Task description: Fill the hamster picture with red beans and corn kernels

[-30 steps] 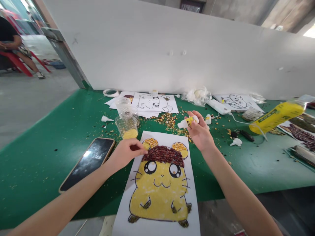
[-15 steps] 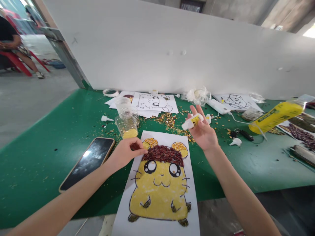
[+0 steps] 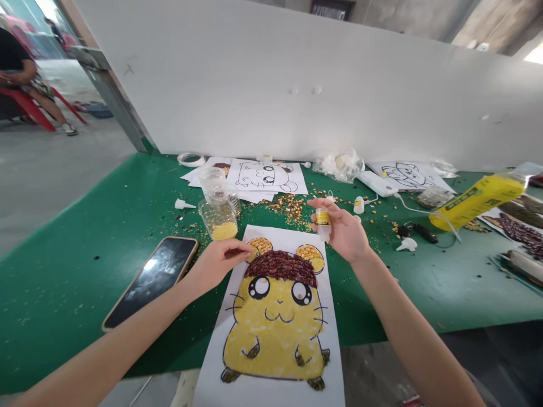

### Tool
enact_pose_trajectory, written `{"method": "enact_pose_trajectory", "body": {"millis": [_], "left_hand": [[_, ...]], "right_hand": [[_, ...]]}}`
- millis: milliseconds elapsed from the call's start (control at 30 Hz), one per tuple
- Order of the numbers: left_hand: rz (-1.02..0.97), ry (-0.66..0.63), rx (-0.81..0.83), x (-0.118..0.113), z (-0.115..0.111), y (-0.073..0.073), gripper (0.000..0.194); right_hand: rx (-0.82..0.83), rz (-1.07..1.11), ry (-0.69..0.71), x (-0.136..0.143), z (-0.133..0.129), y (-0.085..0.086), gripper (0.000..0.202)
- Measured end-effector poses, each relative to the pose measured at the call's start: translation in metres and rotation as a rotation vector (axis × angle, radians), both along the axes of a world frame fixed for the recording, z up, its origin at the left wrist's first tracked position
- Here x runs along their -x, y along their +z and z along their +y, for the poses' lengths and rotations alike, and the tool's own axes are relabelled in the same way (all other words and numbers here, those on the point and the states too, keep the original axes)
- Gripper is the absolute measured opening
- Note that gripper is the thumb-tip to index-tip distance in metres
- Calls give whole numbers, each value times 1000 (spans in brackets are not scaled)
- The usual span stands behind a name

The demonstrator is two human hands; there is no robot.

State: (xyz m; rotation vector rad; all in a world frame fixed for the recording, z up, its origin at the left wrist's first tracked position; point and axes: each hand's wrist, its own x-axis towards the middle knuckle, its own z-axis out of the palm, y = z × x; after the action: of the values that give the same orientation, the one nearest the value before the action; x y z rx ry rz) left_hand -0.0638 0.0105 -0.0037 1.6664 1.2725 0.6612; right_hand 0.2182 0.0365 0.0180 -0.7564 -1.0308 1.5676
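A hamster picture (image 3: 278,333) lies on white paper, with a yellow body, dark red beans on the head and corn kernels in the ears. My left hand (image 3: 223,260) is closed, its thumb and index fingertips together at the left ear; anything between them is too small to make out. Above the right ear, my right hand (image 3: 343,229) holds a small glue bottle (image 3: 323,221) with a yellow label, its clear end pointing down. A clear cup of yellow grains (image 3: 224,229) lies just beyond my left hand.
A phone (image 3: 153,282) lies left of the picture. Scattered kernels (image 3: 292,206), drawings (image 3: 267,176) and a plastic bag (image 3: 339,165) are behind it. A yellow bottle (image 3: 477,200), a white glue gun (image 3: 375,183) and a nozzle (image 3: 407,244) lie right.
The glue bottle in my right hand has turned from lying sideways to nearly upright, and the hand has moved slightly left and down. My left fingertips have shifted up a little at the ear.
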Motion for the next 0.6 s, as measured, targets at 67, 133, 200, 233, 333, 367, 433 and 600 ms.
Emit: {"method": "enact_pose_trajectory", "body": {"millis": [67, 133, 200, 233, 333, 367, 433, 600], "left_hand": [[2, -6, -14, 0, 0, 0, 18], [-4, -19, -29, 0, 0, 0, 18], [-8, -31, -33, 0, -1, 1, 19], [-9, -32, -32, 0, -1, 1, 19], [-9, -27, -18, -1, -2, 3, 21], [-12, -26, -13, -1, -2, 3, 21], [-27, -29, 4, -1, -1, 2, 22], [-68, -38, 38, 0, -1, -1, 24]], "right_hand": [[2, -1, 12, 0, -1, 0, 29], [1, -19, 12, 1, -1, 0, 29], [-6, -44, 5, 2, -1, -1, 28], [-8, -58, 0, 2, -1, -1, 28], [-7, -90, -6, 2, -1, -1, 27], [-6, -96, -6, 2, -1, -1, 27], [-5, -107, -6, 2, -1, -2, 26], [-2, -138, -23, 2, -1, -2, 26]]}}
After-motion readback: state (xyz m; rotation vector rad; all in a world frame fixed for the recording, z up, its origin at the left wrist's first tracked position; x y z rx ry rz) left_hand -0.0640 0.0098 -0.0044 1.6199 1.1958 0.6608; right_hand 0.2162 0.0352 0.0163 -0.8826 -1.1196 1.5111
